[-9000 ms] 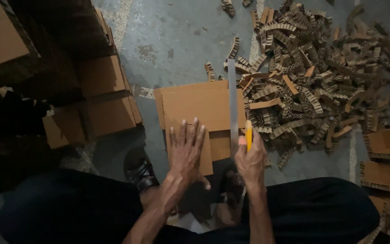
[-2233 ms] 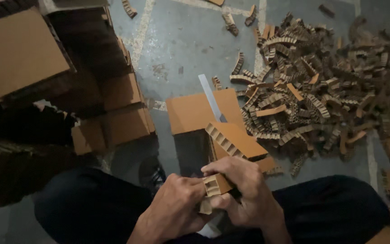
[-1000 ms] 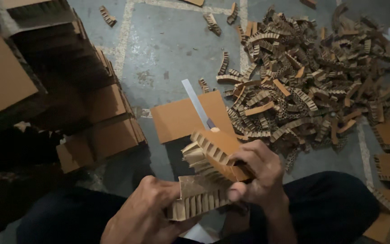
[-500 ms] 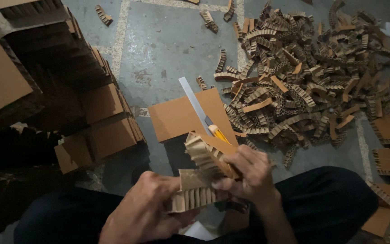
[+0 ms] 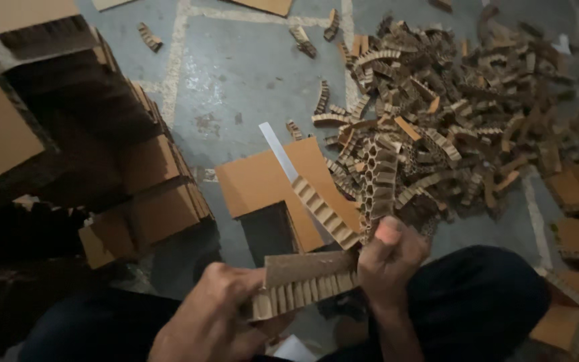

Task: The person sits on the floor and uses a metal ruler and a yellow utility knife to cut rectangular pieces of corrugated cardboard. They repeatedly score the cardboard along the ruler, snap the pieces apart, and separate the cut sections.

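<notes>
The step in hand appears to be the separation of cut strips from a honeycomb cardboard block (image 5: pixel 306 281); the block sits low in the head view, between the two hands and above the person's dark-trousered lap. The left hand (image 5: pixel 212 322) is closed around the block's left end, fingers curled under it; the right hand (image 5: pixel 390 258) pinches two strips at their lower ends, thumb on top. One strip (image 5: pixel 323 213) angles up and left, showing ribbed cells along its edge; the other strip (image 5: pixel 380 181) stands nearly upright and shows open, rounded honeycomb cells.

The next move would call for a firm hold on the block while the strips are drawn clear, then a free path to the heap (image 5: pixel 450 121) of similar strips on the concrete floor (image 5: pixel 236 74), well apart to the upper right.

Materials: brown paper board, smooth-faced on the flat sheet (image 5: pixel 263 181) lying on the floor, coarse and cellular at every cut edge. A pale flat ruler-like bar (image 5: pixel 277 151) lies across that sheet; stacked cardboard blocks (image 5: pixel 149 194) stand to the left.
</notes>
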